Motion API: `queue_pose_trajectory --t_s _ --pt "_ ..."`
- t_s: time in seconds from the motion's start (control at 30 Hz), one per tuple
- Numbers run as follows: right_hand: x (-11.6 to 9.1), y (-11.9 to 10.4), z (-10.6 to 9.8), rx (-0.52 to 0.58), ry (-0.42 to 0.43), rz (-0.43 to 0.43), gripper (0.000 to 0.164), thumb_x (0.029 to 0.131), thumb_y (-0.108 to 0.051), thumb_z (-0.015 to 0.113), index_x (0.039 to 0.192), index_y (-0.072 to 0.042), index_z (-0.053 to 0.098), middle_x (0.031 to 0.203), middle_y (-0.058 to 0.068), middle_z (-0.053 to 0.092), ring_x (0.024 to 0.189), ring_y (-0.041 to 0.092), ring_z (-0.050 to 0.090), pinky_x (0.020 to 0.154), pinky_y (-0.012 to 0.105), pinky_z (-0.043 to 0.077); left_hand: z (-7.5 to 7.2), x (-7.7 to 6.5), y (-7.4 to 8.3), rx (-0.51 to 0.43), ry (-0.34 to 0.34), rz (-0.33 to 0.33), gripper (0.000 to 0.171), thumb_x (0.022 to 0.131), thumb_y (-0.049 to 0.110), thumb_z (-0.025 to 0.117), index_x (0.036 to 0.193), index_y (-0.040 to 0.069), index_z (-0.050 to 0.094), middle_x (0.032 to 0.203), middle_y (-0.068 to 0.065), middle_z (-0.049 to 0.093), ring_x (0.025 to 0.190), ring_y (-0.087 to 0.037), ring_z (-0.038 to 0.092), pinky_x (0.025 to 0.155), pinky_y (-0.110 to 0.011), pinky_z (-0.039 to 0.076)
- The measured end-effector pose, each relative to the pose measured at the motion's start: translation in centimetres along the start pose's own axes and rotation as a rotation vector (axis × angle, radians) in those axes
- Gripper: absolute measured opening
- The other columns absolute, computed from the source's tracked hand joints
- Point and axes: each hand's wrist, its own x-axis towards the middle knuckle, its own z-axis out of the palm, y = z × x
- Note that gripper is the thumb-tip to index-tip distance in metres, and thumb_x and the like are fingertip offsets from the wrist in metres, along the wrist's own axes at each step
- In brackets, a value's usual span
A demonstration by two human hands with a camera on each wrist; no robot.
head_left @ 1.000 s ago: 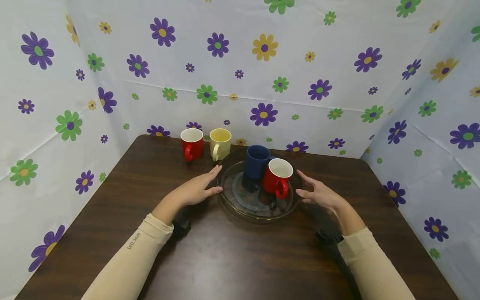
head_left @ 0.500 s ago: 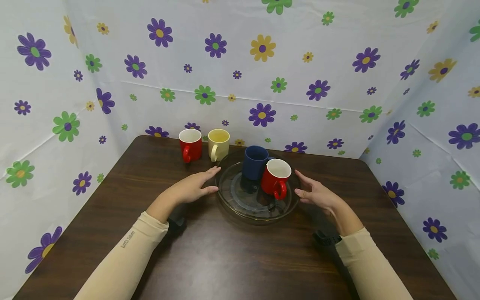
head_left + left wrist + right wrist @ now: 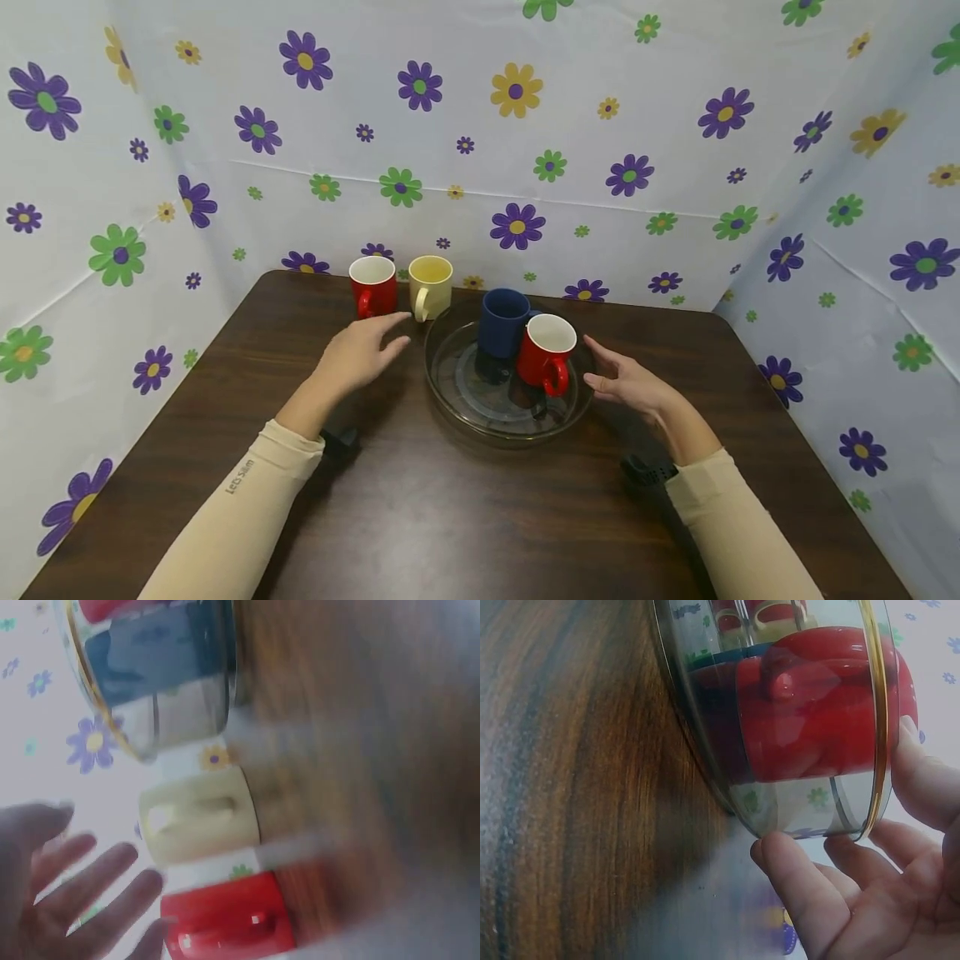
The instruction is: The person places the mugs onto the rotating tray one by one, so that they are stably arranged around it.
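Two of the four mugs are already inside the glass bowl [image 3: 459, 375], so by that split the work looks about halfway along. Your blue mug [image 3: 499, 327] stands upright toward the back of it, and the inner red mug [image 3: 536, 358] stands upright just in front and to the right, handle turned toward you; you cannot tell from these views whether the two touch. What is left outside is the other pair: the outer red mug [image 3: 379, 293] and the pale yellow mug [image 3: 438, 298], side by side on the desk [image 3: 480, 517] near its back edge, beyond the bowl's left side, both upright with handles facing you.

Your left hand [image 3: 351, 357] is open and holds nothing. Its fingers reach toward that outside pair, with the fingertips near the yellow handle; the left wrist view is blurred, but it shows the hand apart from the yellow mug.

Your right hand [image 3: 633, 387] is at the bowl's right side, fingers extended rather than curled around the rim; in the right wrist view, fingertips rest against the glass from outside. The bowl itself sits on the desk in front of you, with both its mugs looking settled.
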Motion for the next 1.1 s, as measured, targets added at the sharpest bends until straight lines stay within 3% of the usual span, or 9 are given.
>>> queue_pose_trajectory --t_s 0.1,0.2,0.37,0.6,0.9,1.1 --pt "0.1 0.1 0.0 0.011 -0.013 -0.029 0.08 0.104 -0.015 0.059 0.165 -0.024 0.009 0.169 0.018 -0.005 0.152 0.046 0.01 0.109 0.05 0.04 -1.0 0.5 -0.9 0.025 0.173 -0.136 0.035 0.101 0.026 0.06 0.132 0.01 0.067 0.119 -0.014 0.073 0.097 -0.035 0.07 0.079 -0.055 0.056" --pt "0.1 0.1 -0.2 0.005 -0.019 -0.036 0.08 0.104 -0.015 0.059 0.165 -0.022 0.009 0.169 0.019 -0.006 0.152 0.047 0.008 0.109 0.05 0.04 -1.8 1.1 -2.1 -0.006 0.229 -0.261 0.035 0.102 0.025 0.056 0.129 0.006 0.066 0.116 -0.017 0.072 0.098 -0.037 0.068 0.081 -0.056 0.055" --pt "0.1 0.2 -0.2 0.02 -0.024 -0.039 0.078 0.104 -0.012 0.057 0.165 -0.023 0.008 0.169 0.019 -0.007 0.152 0.048 0.009 0.109 0.051 0.039 -2.3 2.1 -3.6 -0.099 0.167 -0.361 0.044 0.103 0.029 0.053 0.135 0.0 0.058 0.126 -0.022 0.066 0.111 -0.041 0.063 0.093 -0.06 0.051" --pt "0.3 0.0 -0.2 0.031 -0.018 -0.029 0.078 0.104 -0.013 0.058 0.165 -0.025 0.01 0.169 0.017 -0.006 0.153 0.046 0.009 0.109 0.05 0.04 -1.8 3.0 -4.4 -0.126 0.07 -0.45 0.049 0.103 0.033 0.054 0.138 -0.002 0.054 0.13 -0.025 0.064 0.115 -0.043 0.061 0.094 -0.061 0.051" --pt "0.5 0.4 -0.2 0.061 -0.037 -0.044 0.078 0.105 -0.011 0.056 0.165 -0.025 0.008 0.169 0.018 -0.008 0.152 0.048 0.009 0.109 0.052 0.04 -1.0 3.8 -5.6 -0.175 0.009 -0.481 0.05 0.103 0.039 0.054 0.132 -0.002 0.061 0.127 -0.027 0.064 0.106 -0.042 0.059 0.094 -0.058 0.051" --pt "0.5 0.4 -0.4 0.073 -0.038 -0.05 0.077 0.105 -0.009 0.054 0.165 -0.025 0.008 0.17 0.015 -0.009 0.152 0.048 0.007 0.108 0.051 0.041 -0.8 4.2 -5.7 -0.285 0.009 -0.515 0.046 0.106 0.035 0.054 0.13 -0.003 0.062 0.124 -0.026 0.067 0.11 -0.041 0.06 0.099 -0.054 0.051"
